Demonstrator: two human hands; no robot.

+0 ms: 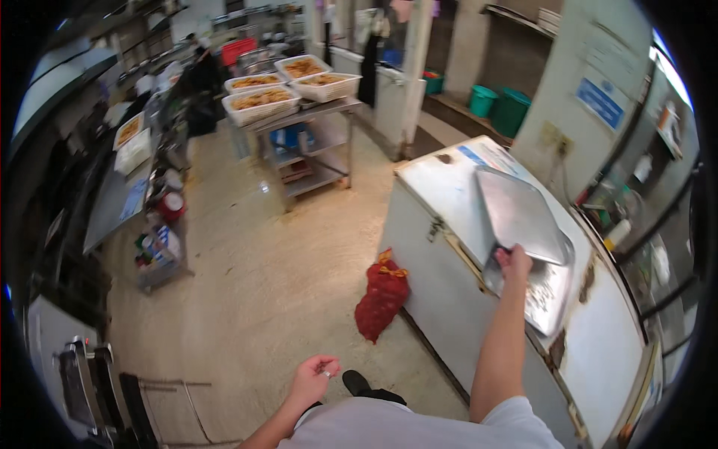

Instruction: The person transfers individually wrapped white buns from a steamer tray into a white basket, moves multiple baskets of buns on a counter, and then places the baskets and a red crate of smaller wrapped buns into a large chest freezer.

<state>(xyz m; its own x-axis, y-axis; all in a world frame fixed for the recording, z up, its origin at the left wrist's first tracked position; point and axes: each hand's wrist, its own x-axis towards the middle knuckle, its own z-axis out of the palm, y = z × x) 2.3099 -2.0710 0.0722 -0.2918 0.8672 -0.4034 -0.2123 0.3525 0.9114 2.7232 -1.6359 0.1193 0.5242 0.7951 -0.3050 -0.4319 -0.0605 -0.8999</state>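
Observation:
My right hand (514,263), arm stretched forward, grips the near edge of a flat silver metal tray (520,209). That tray overlaps a second metal tray (550,299), which lies on a white chest freezer (437,183) and has small pale bits on its surface. The fingers wrap over the edge, so part of the grip is hidden. My left hand (314,378) hangs low near my body, its fingers curled in. A small shiny spot shows at those fingers; whether it is a ring or something held, I cannot tell.
A red mesh sack (381,299) stands on the floor against the freezer. Farther off, a metal cart (318,179) carries several white baskets (260,105) of brownish food. A steel counter (112,202) runs along the left. Green buckets (511,112) stand beyond the freezer.

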